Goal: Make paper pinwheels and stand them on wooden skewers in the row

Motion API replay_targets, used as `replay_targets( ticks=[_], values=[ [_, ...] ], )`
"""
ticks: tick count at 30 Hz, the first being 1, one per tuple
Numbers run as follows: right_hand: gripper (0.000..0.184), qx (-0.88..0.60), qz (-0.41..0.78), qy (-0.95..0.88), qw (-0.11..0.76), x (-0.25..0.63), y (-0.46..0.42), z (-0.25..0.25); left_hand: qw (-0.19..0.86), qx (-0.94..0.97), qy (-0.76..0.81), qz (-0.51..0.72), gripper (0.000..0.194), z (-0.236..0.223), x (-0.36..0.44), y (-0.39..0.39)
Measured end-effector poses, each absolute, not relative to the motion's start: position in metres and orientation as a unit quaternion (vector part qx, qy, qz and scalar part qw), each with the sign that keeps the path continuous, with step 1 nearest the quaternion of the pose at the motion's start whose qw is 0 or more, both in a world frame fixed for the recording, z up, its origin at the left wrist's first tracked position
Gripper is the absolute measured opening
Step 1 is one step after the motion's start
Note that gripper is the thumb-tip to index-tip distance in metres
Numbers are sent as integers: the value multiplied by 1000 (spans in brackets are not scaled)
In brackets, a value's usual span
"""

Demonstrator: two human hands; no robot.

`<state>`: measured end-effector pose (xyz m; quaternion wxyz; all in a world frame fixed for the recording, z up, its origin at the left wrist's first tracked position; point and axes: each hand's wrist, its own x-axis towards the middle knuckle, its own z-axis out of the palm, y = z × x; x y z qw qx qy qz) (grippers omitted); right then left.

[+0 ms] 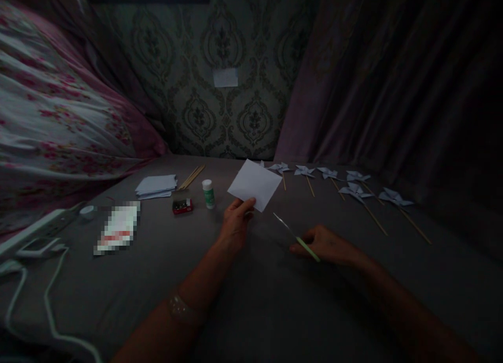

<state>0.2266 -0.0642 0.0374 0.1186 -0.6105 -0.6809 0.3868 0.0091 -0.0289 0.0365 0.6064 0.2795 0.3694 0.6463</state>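
My left hand (236, 221) pinches a square sheet of white paper (255, 184) by its lower corner, thumb on top, and holds it up off the table. To the right, my right hand (316, 241) grips scissors (307, 249) with a light green handle. Their thin metal blade points up and left toward the paper, apart from it. Whether the blades are parted I cannot tell. Part of the handle is hidden in my fingers.
Several paper pinwheels on sticks (356, 191) lie at the right. Leftward are a green glue bottle (209, 194), a red box of small items (182, 206), wooden sticks (192, 177), a paper stack (156, 186), a blurred packet (118, 228) and a power strip (35, 232) with white cables.
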Motion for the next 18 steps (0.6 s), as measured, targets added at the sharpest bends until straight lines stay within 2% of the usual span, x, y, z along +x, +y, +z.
replay_targets(
  ticks=[3, 7, 12, 18],
  values=[
    [50, -712, 280, -638, 94, 266, -67, 37, 619, 292, 360, 635, 25, 36, 12, -31],
    [46, -782, 152, -604, -30, 310, -70, 39, 644, 303, 347, 611, 27, 37, 19, -35],
    [42, -783, 135, -598, -110, 333, -63, 44, 662, 313, 354, 581, 30, 35, 25, -39],
    [39, -787, 127, -591, -125, 334, -52, 48, 643, 371, 377, 554, 28, 22, 25, -35]
  ],
)
